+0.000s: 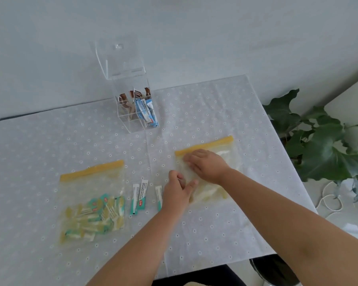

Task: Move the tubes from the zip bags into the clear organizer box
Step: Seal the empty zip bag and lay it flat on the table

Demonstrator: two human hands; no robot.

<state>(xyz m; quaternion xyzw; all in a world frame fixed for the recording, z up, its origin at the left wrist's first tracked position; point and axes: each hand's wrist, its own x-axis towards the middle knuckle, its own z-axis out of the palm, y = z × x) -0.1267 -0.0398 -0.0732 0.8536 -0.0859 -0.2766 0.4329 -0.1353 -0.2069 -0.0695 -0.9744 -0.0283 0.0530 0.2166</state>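
Observation:
A clear organizer box (132, 118) stands at the back of the table with its lid raised; brown and blue sachets fill its rear compartments. A yellow-zip bag (91, 205) at the left is full of teal-and-white tubes. Three loose tubes (140, 196) lie beside it. A second yellow-zip bag (225, 159) lies at the right, with pale tubes faintly visible inside. My right hand (206, 166) rests flat on this bag, fingertips near the left end of its zip. My left hand (177, 191) presses spread fingers on the bag's left edge.
A white dotted tablecloth (50, 145) covers the table. A leafy green plant (322, 145) stands past the right edge, with a white cord (329, 201) on the floor below it. A pale wall rises behind the box.

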